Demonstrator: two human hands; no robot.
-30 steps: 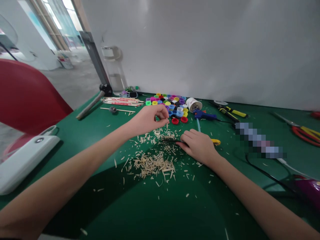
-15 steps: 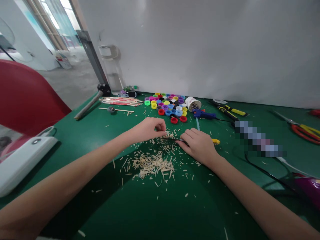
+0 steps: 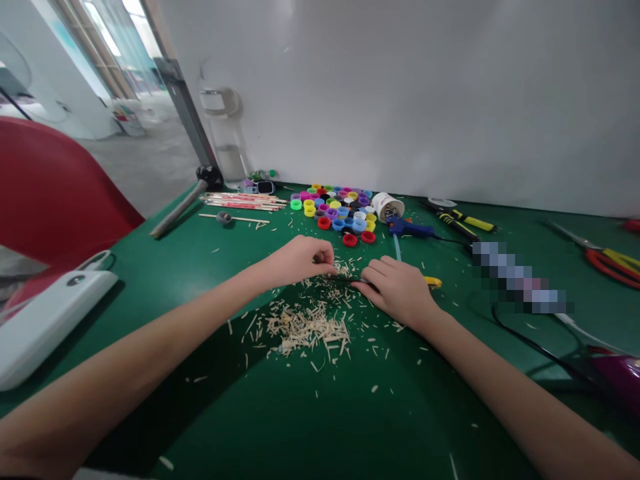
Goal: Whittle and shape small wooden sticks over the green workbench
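My right hand (image 3: 397, 288) is closed around a yellow-handled utility knife (image 3: 433, 282). Its thin dark blade reaches left toward my other hand, and most of the handle is hidden in my fist. My left hand (image 3: 307, 259) is in a pinch just left of the blade tip; whatever its fingertips hold is too small to make out. Pale wood shavings (image 3: 310, 328) lie in a loose heap on the green table (image 3: 320, 427) nearer to me, and more are scattered under both hands.
Behind my hands sit colourful bottle caps (image 3: 343, 213), a tipped white tub (image 3: 387, 207) and a blue glue gun (image 3: 410, 227). Wooden sticks (image 3: 245, 201) and a hammer (image 3: 183, 205) are at the back left. Pliers (image 3: 457, 227), scissors (image 3: 595, 250) and a power strip (image 3: 520, 277) lie right.
Both hands hold almost the same pose and place. The whole view has shifted very slightly; nothing has been picked up or let go.
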